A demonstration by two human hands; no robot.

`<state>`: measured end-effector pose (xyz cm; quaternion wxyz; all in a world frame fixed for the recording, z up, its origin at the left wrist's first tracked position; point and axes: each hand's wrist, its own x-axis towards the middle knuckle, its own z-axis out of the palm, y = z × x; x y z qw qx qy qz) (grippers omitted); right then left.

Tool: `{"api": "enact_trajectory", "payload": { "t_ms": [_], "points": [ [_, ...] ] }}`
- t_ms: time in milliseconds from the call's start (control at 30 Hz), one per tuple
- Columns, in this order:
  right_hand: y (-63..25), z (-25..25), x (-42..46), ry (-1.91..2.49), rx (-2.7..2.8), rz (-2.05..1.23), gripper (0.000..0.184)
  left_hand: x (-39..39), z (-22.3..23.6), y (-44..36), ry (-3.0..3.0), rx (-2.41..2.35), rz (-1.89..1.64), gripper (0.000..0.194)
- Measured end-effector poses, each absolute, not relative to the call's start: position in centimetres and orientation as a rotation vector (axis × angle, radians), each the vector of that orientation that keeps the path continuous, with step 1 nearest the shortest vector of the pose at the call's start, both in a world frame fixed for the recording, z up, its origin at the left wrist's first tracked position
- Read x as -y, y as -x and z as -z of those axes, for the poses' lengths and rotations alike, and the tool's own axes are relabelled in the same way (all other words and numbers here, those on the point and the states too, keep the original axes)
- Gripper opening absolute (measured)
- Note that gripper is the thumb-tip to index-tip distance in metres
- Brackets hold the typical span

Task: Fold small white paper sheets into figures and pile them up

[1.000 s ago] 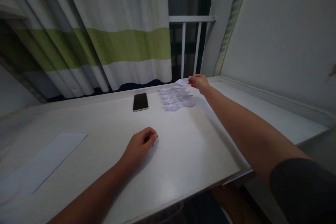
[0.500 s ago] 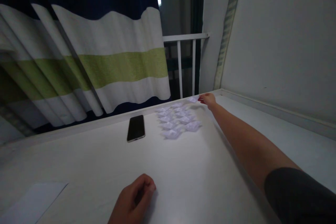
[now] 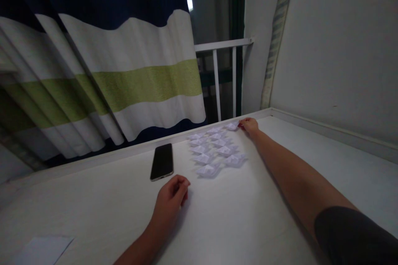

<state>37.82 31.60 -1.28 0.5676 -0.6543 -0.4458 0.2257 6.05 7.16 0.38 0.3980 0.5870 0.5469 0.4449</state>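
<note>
My right hand (image 3: 248,125) reaches to the back of the white table, its fingertips pinched at the right end of a white folded paper boat (image 3: 231,126). This boat sits by the raised back edge, behind the others. Several more paper boats (image 3: 207,169) stand close together in two rows in front of it. My left hand (image 3: 175,192) is above the table, nearer to me, with fingers curled in and nothing visible in them. It is just in front of a dark smartphone (image 3: 162,162) lying screen up, left of the boats.
White paper (image 3: 46,250) lies at the lower left of the table (image 3: 102,203). Along the back runs a raised edge (image 3: 124,144), with a striped curtain (image 3: 149,83) and white railing (image 3: 217,78) behind it. A wall (image 3: 338,49) borders the right side.
My left hand has moved forward, toward the phone and boats. My right hand stays at the rear boat. The view has shifted slightly, so the table items appear lower.
</note>
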Motion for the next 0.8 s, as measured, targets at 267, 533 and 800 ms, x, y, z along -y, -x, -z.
{"api": "enact_trajectory", "payload": {
  "t_ms": [267, 533, 800],
  "points": [
    [-38.1, 2.4, -32.2, 1.547, 1.054, -0.42, 0.012, -11.8, -0.2, -6.8, -1.447, -1.324, -1.288, 0.021],
    [-37.9, 2.4, -31.9, 1.591, 1.115, -0.37, 0.016, -11.5, -0.4, -6.8, -1.382, -1.28, -1.223, 0.018],
    [-37.6, 1.8, -31.3, 1.676, 1.141, -0.358, 0.017, -11.6, -0.2, -6.6, -1.394, -1.26, -1.219, 0.018]
  ]
}}
